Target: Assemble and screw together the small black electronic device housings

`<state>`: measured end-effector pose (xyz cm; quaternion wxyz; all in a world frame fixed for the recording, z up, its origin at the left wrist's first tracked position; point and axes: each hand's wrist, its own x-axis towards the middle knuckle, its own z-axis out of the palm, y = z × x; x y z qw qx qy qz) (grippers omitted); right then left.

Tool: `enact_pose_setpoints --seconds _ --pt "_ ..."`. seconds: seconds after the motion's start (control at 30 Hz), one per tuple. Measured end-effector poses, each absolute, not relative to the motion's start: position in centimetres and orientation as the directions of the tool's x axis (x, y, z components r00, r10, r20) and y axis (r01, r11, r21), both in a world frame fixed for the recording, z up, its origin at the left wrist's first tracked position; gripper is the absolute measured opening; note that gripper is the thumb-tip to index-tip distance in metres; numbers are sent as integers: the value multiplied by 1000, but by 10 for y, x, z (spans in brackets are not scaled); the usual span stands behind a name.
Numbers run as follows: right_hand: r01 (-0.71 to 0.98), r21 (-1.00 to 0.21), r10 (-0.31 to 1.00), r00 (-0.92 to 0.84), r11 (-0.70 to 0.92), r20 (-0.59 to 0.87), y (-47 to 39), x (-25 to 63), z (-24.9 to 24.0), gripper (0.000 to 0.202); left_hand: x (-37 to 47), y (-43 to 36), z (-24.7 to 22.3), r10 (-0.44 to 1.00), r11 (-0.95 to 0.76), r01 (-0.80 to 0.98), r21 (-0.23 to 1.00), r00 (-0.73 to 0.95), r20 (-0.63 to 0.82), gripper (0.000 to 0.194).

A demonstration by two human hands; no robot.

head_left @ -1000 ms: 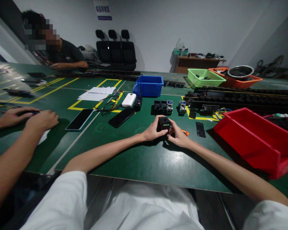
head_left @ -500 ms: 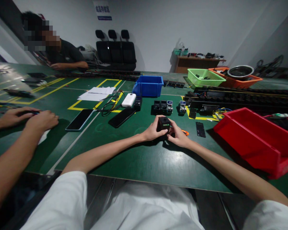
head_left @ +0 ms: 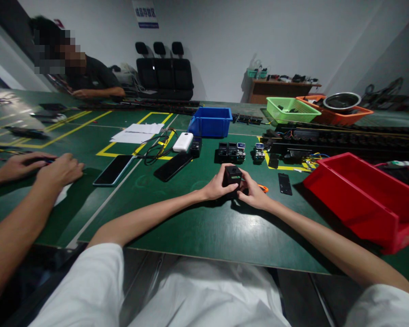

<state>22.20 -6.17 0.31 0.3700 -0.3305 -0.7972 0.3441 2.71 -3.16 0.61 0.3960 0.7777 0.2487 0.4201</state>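
Note:
Both of my hands are wrapped round a small black box-shaped device (head_left: 233,174), held upright just above the green table. My left hand (head_left: 218,185) grips its left side, thumb across the front. From the right, my right hand (head_left: 252,190) closes on the opposite side, and its fingers partly hide the device. An orange-handled tool (head_left: 263,188) shows beside my right hand; the rest of it is hidden. Beyond the device stand several small black and silver modules (head_left: 232,152) in a row, with one module (head_left: 258,153) a little apart. A flat black plate (head_left: 285,184) lies to the right.
A red bin (head_left: 354,204) stands at right, a blue bin (head_left: 211,122) behind. Phones (head_left: 113,170), a white power bank (head_left: 183,142) and papers (head_left: 136,133) lie left. A co-worker's hands (head_left: 54,170) work at far left; another person (head_left: 92,77) sits across.
My hands and the black device stay in practically the same place. The neighbouring co-worker's hand at left has shifted very slightly.

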Motion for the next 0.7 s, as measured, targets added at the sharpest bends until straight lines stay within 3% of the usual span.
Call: enact_pose_setpoints --seconds 0.7 --pt "275 -795 785 -505 540 359 -61 223 2 78 27 -30 3 723 -566 64 822 517 458 61"
